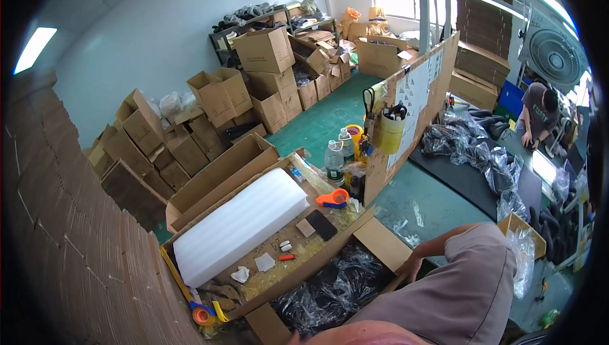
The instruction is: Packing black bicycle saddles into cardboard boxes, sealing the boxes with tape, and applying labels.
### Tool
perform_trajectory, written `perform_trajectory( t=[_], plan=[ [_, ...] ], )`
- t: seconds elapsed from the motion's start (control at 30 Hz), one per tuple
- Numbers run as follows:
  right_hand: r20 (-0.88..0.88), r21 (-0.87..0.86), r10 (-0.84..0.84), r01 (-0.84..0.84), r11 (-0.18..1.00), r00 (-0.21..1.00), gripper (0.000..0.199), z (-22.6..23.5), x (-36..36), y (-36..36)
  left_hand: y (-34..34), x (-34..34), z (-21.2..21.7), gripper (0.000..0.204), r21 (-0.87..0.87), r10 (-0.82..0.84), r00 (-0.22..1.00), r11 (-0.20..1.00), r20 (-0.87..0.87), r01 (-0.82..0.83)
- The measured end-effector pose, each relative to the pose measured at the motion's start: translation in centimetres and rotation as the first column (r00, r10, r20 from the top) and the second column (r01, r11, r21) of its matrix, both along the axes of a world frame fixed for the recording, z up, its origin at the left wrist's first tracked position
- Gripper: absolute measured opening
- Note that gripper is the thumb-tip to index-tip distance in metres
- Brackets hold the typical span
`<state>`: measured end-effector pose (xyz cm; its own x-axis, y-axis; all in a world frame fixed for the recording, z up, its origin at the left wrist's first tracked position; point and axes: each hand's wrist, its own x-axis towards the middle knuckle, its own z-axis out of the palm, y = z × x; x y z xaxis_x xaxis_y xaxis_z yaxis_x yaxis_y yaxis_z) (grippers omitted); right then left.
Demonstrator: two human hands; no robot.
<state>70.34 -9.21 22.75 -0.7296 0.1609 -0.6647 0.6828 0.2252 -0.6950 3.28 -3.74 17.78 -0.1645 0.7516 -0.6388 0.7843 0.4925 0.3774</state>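
Note:
An open cardboard box stands at the lower middle with its end flaps folded out. Inside it lie black items wrapped in clear plastic. My right hand is at the box's right side, its fingers bent over the cardboard edge. Only a sliver of my left hand shows at the lower edge, near the box's left flap; its fingers are hidden. Beyond the box, a long white foam block rests on the worktable. An orange tape dispenser, a dark phone and a small red tool lie near it.
Stacked flat cardboard rises at the left. A long open carton borders the table's far side. Water bottles stand by a wooden partition. Another tape dispenser sits at the near left. A co-worker works at the right.

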Motion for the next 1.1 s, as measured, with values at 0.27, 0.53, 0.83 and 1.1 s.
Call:
perform_trajectory(
  t=[0.27, 0.53, 0.83, 1.1],
  plan=[
    [0.210, 0.371, -0.510, 0.414, 0.831, 0.834, 0.139, 3.3, -1.1, 9.2, -2.7, 1.2, 12.4, 0.137, 0.485, -0.498, 0.799, 0.635, -0.338, 0.601],
    [-0.354, 0.926, -0.291, 0.376, 0.023, 0.889, 0.043, 13.6, -19.9, 18.7, -3.0, 8.9, -5.9, 0.147, 0.464, 0.281, 0.869, 0.883, -0.407, -0.069],
    [-0.438, 0.851, -0.368, 0.510, 0.125, 0.820, 0.036, 1.4, -13.0, 14.2, -7.3, 22.6, -9.4, 0.129, 0.577, 0.494, 0.821, 0.773, -0.286, -0.265],
    [-0.355, 0.798, -0.294, 0.451, 0.399, 0.888, 0.083, -2.2, -9.8, 8.1, -4.9, 26.3, -1.1, 0.100, 0.388, -0.150, 0.862, 0.846, -0.485, 0.366]
  ],
)
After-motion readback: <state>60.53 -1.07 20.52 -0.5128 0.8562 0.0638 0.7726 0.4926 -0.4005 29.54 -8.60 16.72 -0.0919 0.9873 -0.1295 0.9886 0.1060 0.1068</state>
